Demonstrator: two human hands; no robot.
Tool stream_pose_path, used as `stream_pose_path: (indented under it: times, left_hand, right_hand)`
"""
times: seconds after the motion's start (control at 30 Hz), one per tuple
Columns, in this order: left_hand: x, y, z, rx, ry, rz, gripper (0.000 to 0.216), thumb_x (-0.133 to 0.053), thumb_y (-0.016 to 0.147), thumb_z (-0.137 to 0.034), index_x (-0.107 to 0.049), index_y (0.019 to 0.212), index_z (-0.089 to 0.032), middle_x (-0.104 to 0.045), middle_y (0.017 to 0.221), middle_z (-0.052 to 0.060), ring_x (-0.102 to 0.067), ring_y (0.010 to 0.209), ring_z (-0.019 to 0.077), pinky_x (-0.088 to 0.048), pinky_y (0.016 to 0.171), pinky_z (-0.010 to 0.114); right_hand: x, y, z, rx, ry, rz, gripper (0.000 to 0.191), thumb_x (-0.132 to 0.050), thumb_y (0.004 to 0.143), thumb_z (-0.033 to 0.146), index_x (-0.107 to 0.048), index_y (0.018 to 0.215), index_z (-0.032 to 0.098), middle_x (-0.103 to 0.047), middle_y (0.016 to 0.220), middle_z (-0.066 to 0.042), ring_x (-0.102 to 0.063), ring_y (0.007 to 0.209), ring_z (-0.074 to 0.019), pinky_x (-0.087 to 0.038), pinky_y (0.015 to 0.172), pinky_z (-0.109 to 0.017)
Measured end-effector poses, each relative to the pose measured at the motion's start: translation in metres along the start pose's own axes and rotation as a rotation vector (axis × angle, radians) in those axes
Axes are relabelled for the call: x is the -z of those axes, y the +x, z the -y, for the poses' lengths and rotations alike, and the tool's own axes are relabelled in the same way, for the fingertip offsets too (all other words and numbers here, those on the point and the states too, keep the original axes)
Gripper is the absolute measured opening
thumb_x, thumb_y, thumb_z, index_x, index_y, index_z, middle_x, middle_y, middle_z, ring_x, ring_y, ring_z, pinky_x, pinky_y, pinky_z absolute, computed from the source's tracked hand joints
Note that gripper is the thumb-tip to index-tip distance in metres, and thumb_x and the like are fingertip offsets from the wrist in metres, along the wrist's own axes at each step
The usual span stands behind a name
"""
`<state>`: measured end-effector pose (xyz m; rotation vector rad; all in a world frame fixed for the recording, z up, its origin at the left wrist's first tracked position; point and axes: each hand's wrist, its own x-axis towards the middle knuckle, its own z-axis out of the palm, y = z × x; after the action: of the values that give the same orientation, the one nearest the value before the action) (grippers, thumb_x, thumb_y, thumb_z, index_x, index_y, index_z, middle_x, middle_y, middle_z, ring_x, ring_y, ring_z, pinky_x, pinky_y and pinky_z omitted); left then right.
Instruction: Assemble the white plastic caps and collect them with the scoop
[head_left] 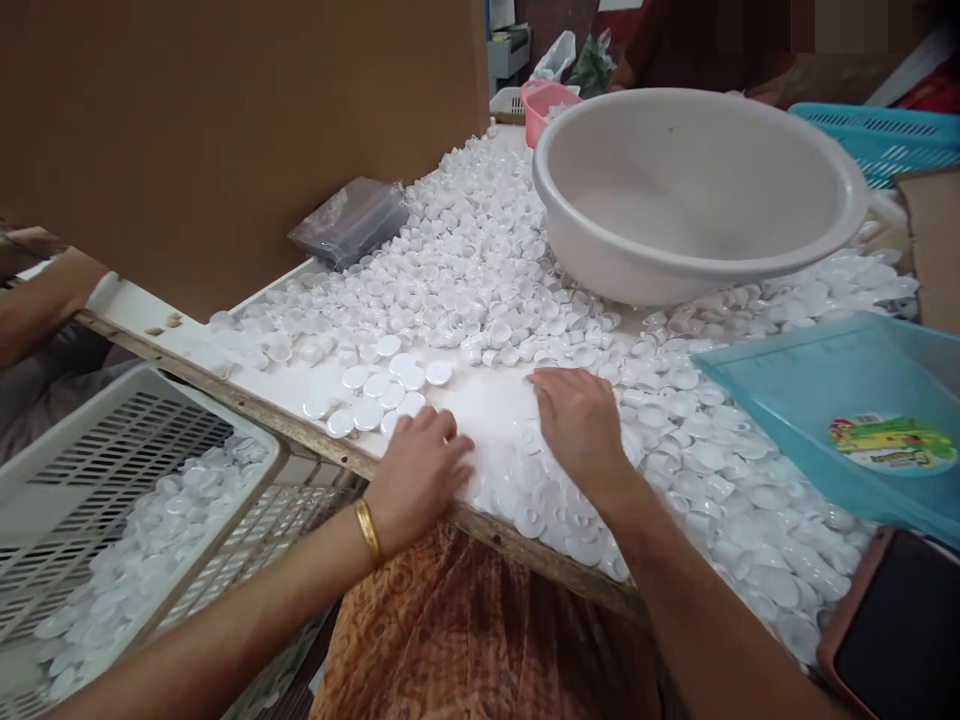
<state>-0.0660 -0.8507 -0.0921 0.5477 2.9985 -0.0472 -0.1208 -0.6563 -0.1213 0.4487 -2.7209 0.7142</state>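
Note:
A white table (487,405) is covered with a big heap of small white plastic caps (480,270). My left hand (420,470), with a gold bangle on the wrist, rests palm down at the table's near edge, fingers curled over some caps. My right hand (577,420) lies flat on the caps just to its right, fingers stretched forward. A small group of flat round caps (382,390) lies set out in rows just beyond my left hand.
A large beige basin (697,190) stands on the caps at the back right. A teal tray (832,410) sits at right, a phone (900,630) near it. A white slotted crate (135,500) holding caps is below left. Another person's arm (37,300) shows at far left. A plastic bag (349,220) lies by the brown wall.

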Motion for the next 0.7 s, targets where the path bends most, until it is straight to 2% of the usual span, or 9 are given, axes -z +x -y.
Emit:
stream_pose_path:
  times: [0.07,0.13,0.27,0.37,0.47,0.57,0.63,0.7]
  left_hand:
    - [-0.002,-0.004,-0.01,-0.109,-0.016,0.094,0.013,-0.052,0.081,-0.028,-0.059,0.088,-0.02,-0.054,0.092,0.008,-0.045,0.092,0.0252,-0.035,0.076,0.039]
    - [-0.006,-0.001,-0.016,-0.132,-0.003,0.154,0.01,-0.053,0.08,-0.025,-0.058,0.084,-0.017,-0.055,0.088,0.008,-0.046,0.089,0.0254,-0.035,0.076,0.04]
    - [-0.007,0.011,-0.016,-0.134,-0.06,0.232,0.004,-0.052,0.079,-0.019,-0.055,0.079,-0.017,-0.057,0.087,0.007,-0.052,0.081,0.0215,-0.037,0.066,0.032]
    - [-0.001,0.02,-0.014,-0.09,-0.109,0.254,0.002,-0.051,0.079,-0.019,-0.054,0.08,-0.018,-0.058,0.081,0.004,-0.055,0.073,0.0197,-0.035,0.059,0.029]
    - [0.004,0.029,-0.011,0.046,-0.175,0.175,0.005,-0.05,0.081,-0.021,-0.053,0.08,-0.018,-0.06,0.073,0.003,-0.056,0.069,0.0195,-0.034,0.058,0.028]
    - [0.0,0.037,-0.004,0.156,-0.282,0.053,0.01,-0.049,0.082,-0.021,-0.055,0.089,-0.018,-0.063,0.076,0.003,-0.057,0.07,0.0182,-0.036,0.061,0.027]
    - [-0.006,0.04,0.001,0.179,-0.316,0.02,0.016,-0.048,0.081,-0.02,-0.058,0.094,-0.018,-0.065,0.08,0.003,-0.058,0.073,0.0182,-0.037,0.065,0.027]
    - [-0.01,0.043,0.004,0.162,-0.295,0.0,0.018,-0.046,0.082,-0.021,-0.062,0.091,-0.018,-0.065,0.082,0.005,-0.058,0.076,0.0193,-0.038,0.067,0.028]
  right_hand:
    - [0.007,0.006,-0.014,-0.1,-0.012,-0.083,0.024,-0.042,0.087,0.017,-0.063,0.098,0.017,-0.065,0.101,-0.007,-0.053,0.094,-0.021,-0.036,0.081,-0.035]
    - [0.009,0.01,-0.022,-0.126,-0.007,-0.106,0.024,-0.042,0.087,0.018,-0.063,0.098,0.016,-0.064,0.1,-0.008,-0.053,0.093,-0.0211,-0.036,0.079,-0.035]
    - [-0.005,0.011,-0.014,0.026,-0.12,0.035,0.022,-0.05,0.084,0.026,-0.061,0.101,0.016,-0.063,0.102,-0.009,-0.05,0.095,-0.023,-0.032,0.083,-0.038]
    - [-0.019,0.012,-0.001,0.084,-0.238,0.093,0.025,-0.057,0.08,0.024,-0.059,0.103,0.015,-0.06,0.103,-0.01,-0.048,0.097,-0.024,-0.029,0.085,-0.04]
    - [-0.027,0.013,0.002,0.082,-0.256,0.127,0.028,-0.058,0.079,0.019,-0.056,0.107,0.015,-0.057,0.103,-0.01,-0.051,0.092,-0.0212,-0.031,0.082,-0.036]
    - [-0.029,0.014,-0.003,0.064,-0.221,0.148,0.032,-0.057,0.08,0.019,-0.052,0.112,0.015,-0.057,0.102,-0.009,-0.052,0.088,-0.0191,-0.034,0.079,-0.033]
    - [-0.031,0.015,-0.006,0.047,-0.222,0.133,0.03,-0.056,0.081,0.019,-0.053,0.111,0.015,-0.058,0.099,-0.009,-0.052,0.09,-0.0202,-0.033,0.079,-0.034]
    - [-0.034,0.016,-0.006,0.056,-0.218,0.102,0.026,-0.057,0.08,0.019,-0.056,0.105,0.017,-0.058,0.102,-0.009,-0.051,0.094,-0.0214,-0.032,0.081,-0.035]
